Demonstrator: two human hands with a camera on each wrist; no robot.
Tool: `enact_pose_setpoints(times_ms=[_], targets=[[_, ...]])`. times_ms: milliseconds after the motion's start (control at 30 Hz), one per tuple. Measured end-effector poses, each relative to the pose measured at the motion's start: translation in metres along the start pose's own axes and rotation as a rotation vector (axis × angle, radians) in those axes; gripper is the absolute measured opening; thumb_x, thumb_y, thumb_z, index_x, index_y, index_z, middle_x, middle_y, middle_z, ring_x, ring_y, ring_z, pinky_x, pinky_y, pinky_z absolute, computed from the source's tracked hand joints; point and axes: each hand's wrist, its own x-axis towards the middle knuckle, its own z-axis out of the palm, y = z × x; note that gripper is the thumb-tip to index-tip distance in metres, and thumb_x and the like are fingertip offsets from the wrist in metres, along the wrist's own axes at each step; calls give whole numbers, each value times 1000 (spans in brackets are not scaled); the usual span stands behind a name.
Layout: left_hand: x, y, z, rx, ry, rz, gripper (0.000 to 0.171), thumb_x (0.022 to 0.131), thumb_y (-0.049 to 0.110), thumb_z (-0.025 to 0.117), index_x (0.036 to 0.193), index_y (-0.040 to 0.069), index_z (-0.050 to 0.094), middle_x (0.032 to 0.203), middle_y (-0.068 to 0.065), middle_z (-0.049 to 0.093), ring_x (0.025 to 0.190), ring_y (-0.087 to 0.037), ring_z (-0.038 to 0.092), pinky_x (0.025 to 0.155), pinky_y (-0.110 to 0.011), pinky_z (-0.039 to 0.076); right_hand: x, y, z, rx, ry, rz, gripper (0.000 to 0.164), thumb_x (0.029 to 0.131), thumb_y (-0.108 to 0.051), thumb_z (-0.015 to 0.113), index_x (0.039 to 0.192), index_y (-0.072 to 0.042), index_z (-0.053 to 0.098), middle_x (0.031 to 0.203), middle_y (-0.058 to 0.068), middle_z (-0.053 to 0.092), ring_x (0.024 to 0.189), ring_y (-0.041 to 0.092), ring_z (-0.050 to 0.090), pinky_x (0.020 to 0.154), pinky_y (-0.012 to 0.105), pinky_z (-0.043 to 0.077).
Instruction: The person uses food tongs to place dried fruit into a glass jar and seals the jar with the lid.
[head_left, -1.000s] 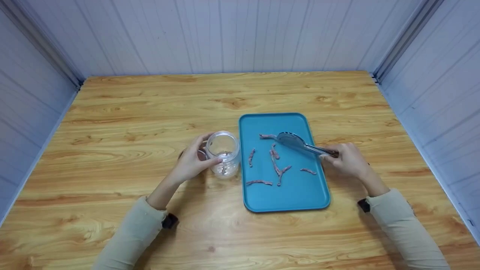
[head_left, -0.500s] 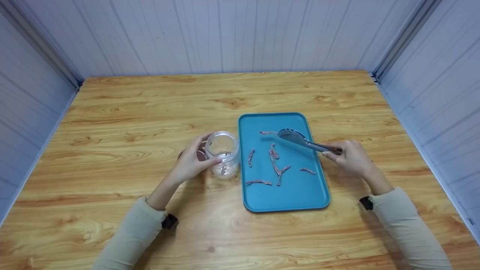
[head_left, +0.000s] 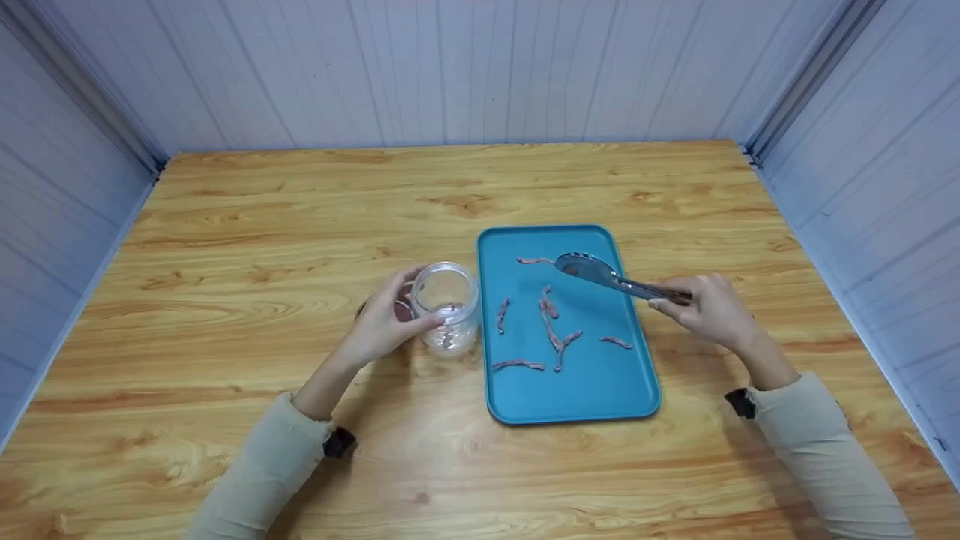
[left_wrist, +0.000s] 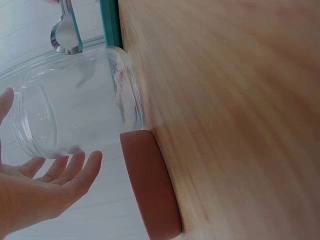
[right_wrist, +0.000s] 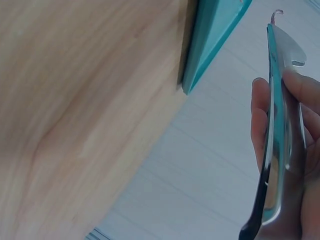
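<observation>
My left hand (head_left: 386, 321) holds a clear jar (head_left: 448, 307) by its upper part, thumb on the near side. The jar stands upright and open-topped on the table, with some reddish pieces (left_wrist: 120, 90) at its bottom. In my right hand (head_left: 709, 309) is a pair of metal tongs (head_left: 592, 271), gripped along the arms. The tongs' tips pinch a thin, reddish dried strip (head_left: 534, 261), raised over the far part of a blue tray (head_left: 577, 397). Several similar strips (head_left: 553, 330) lie scattered on that tray.
A round brown lid (left_wrist: 152, 185) lies on the table beside the jar, partly behind my left hand in the head view. The tray's left edge is close to the jar. White panelled walls (head_left: 480, 71) stand behind and at both sides of the wooden table (head_left: 247, 247).
My right hand has lifted the tongs and drawn slightly right and away, raising the strip off the tray. The left hand and jar have stayed in place.
</observation>
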Motion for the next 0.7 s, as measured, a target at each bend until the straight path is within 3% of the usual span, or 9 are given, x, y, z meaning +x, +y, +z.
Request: enact_pose_setpoints(times_ms=[100, 267, 700], targets=[[0, 2, 0, 0, 0, -10, 67, 74, 9, 71, 130, -2, 35, 119, -19, 43, 95, -37, 46, 78, -47, 40, 1, -3, -3, 7, -4, -3, 18, 80, -10, 65, 95, 0, 68, 72, 3, 65, 44, 7, 44, 39, 24, 35], [4, -17, 0, 10, 8, -4, 70, 73, 19, 73, 131, 6, 37, 119, -13, 44, 95, -33, 47, 77, -43, 41, 1, -10, -7, 18, -3, -9, 19, 82, -12, 64, 96, -1, 68, 69, 3, 64, 39, 6, 38, 36, 23, 30], [5, -18, 0, 16, 3, 3, 69, 73, 19, 73, 130, 5, 37, 118, -13, 44, 97, -35, 47, 77, -42, 41, 5, -22, -15, 6, 10, -33, 19, 81, -13, 64, 98, -4, 67, 67, -3, 62, 37, 5, 34, 34, 21, 28]])
